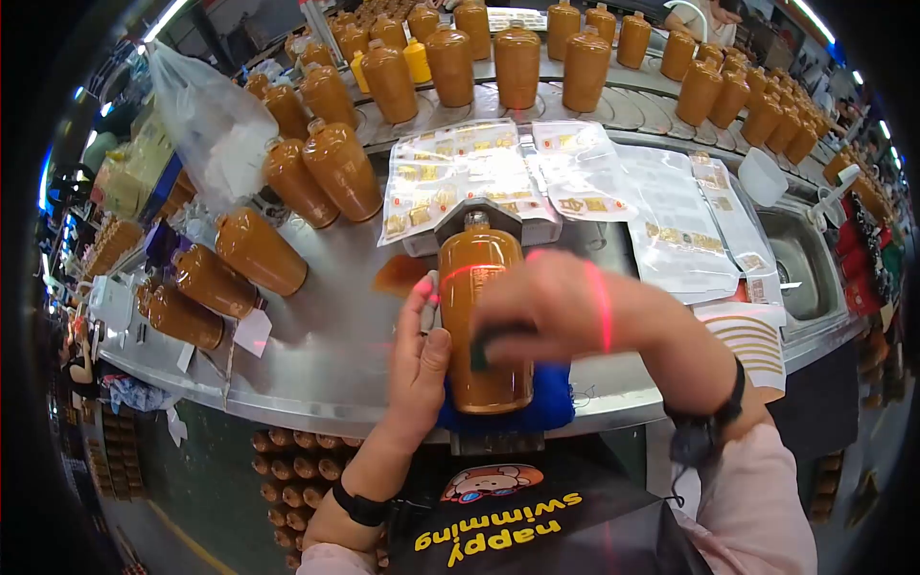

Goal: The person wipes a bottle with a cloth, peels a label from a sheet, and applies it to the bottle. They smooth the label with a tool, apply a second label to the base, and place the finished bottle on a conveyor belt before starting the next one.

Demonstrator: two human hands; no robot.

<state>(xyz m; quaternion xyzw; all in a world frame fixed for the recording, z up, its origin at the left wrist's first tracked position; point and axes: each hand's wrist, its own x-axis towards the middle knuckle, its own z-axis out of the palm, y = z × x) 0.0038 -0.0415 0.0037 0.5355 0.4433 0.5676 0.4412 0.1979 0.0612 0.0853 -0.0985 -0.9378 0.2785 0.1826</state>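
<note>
On the crumpled blue cloth (pixel 554 395), the glossy brown cylindrical bottle (pixel 462 321) looks stiff, slippery and breakable, probably best held by its flanks, where the left hand (pixel 418 359) braces, grip half open, while the blurred right hand (pixel 541 299) arches across, grip seemingly closed around a dark green pad (pixel 478 358).

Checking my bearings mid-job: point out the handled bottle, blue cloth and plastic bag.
Handled bottle (pixel 458 311), head view: picture-left side of its body.
Blue cloth (pixel 553 395), head view: its picture-right part.
Plastic bag (pixel 208 113), head view: middle of its film.

Left hand (pixel 418 368): room leftward until bottles (pixel 261 251) (brown).
</note>
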